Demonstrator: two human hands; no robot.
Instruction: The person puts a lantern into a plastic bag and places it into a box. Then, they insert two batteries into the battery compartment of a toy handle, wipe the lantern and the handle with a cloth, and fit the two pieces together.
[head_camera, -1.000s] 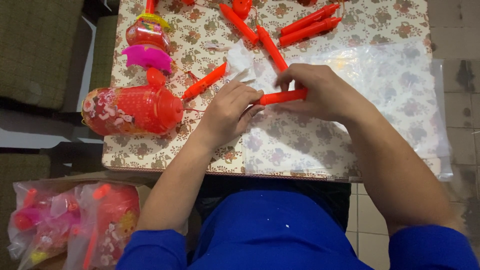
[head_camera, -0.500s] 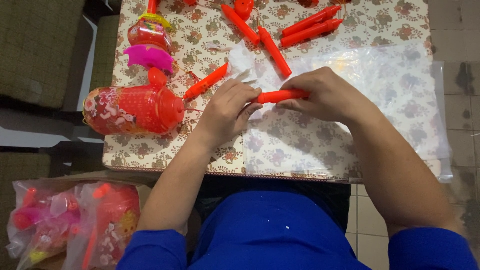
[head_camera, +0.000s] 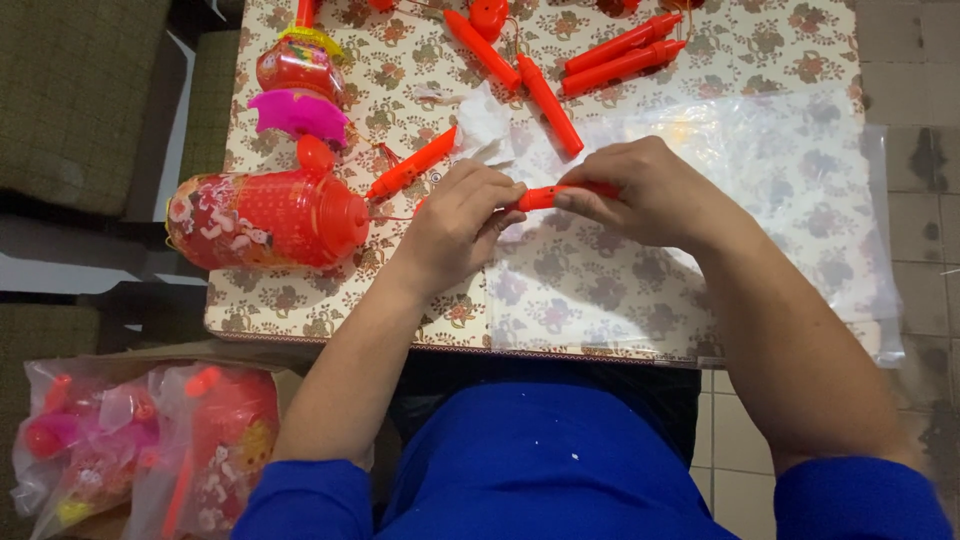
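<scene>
the orange stick (head_camera: 545, 195) lies crosswise between the two hands, its long axis running left to right, nearly level, a touch higher at the right end. the left hand (head_camera: 455, 225) pinches the left end with curled fingers; the right hand (head_camera: 650, 190) closes over the right end, thumb under and fingers on top, hiding that end. both hands are narrow, gripped on the same stick, and only its middle shows between them. it is held just above the table (head_camera: 600, 335), over the near left part of the clear plastic sheet (head_camera: 800, 200).

just left of the left hand a second orange stick (head_camera: 410, 173) lies slanted, close to the red lantern (head_camera: 265, 218) that rests on its side. a crumpled white wrapper (head_camera: 485, 125) sits just beyond the left hand. farther off, more sticks (head_camera: 620, 55) lie slanted near the far edge, well apart from the hands.

open room lies to the right and near side, over the sheet, out to the table's near edge. the left side is crowded. below the table's near left corner sits a bag of toys (head_camera: 150, 440).
</scene>
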